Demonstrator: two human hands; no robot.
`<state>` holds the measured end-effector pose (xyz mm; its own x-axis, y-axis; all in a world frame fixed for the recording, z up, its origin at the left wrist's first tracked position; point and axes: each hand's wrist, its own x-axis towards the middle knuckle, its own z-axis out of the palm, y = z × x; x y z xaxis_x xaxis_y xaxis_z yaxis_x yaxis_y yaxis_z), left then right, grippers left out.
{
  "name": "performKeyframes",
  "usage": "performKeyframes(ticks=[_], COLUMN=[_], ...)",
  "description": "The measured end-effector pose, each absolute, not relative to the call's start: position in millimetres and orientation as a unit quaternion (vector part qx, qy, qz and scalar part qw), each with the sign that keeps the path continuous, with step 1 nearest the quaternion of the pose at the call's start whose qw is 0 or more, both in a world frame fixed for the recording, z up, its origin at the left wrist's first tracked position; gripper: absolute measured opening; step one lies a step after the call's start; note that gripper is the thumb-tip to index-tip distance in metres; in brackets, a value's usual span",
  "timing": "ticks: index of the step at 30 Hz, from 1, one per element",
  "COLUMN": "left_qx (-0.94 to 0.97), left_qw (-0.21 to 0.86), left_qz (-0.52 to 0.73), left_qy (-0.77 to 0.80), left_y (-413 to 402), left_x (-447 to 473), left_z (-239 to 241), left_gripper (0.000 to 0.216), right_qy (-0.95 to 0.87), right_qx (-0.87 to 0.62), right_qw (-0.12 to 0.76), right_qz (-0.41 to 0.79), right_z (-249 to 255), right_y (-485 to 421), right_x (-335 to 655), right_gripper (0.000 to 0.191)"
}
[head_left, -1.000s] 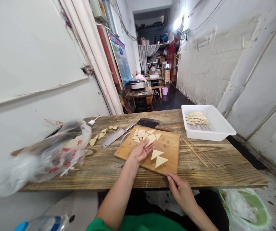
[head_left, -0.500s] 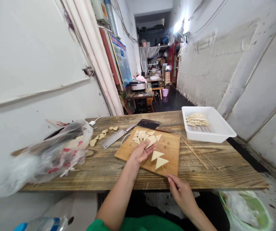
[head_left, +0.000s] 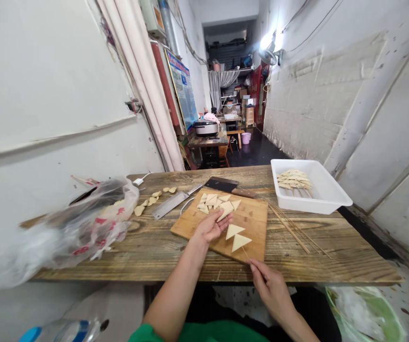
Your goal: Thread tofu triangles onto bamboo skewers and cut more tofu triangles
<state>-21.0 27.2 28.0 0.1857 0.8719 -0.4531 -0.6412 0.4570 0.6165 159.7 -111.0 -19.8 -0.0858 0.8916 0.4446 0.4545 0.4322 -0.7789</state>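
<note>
A green top (head_left: 204, 332) sits at the bottom centre of the frame; bare forearms (head_left: 175, 289) lead to the left hand (head_left: 211, 227) and right hand (head_left: 271, 289).

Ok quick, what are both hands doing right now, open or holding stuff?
Left hand: open, fingertips on a triangle slice.
Right hand: pinched shut on the skewer.

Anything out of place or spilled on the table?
Pale offcuts lie scattered on the wooden table left of the flat blade, off the cutting board, which sits skewed to the table edge. Nothing looks spilled or broken.
</note>
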Motion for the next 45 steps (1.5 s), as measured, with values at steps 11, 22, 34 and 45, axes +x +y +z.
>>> performKeyframes(ticks=[11,22,34,45], left_qx=[0.162,0.228,0.247,0.260], left_qw=[0.747,0.732,0.711,0.712], left_qz=[0.508,0.510,0.512,0.513], left_qy=[0.397,0.390,0.414,0.402], left_y=[26.0,25.1,17.4,11.9], left_x=[-21.6,-19.4,-10.1,-1.7], left_z=[28.3,24.1,30.0,31.9], left_gripper=[0.010,0.010,0.007,0.003], right_qy=[-0.702,-0.703,-0.702,-0.700], right_qx=[-0.474,-0.481,-0.488,-0.503], right_qw=[0.481,0.471,0.470,0.457], right_qz=[0.229,0.229,0.218,0.220], right_z=[-20.5,-20.7,-16.9,-21.6], right_y=[-111.1,-110.8,-110.7,-108.7], right_x=[160.8,163.1,162.2,162.6], right_gripper=[0.030,0.030,0.035,0.035])
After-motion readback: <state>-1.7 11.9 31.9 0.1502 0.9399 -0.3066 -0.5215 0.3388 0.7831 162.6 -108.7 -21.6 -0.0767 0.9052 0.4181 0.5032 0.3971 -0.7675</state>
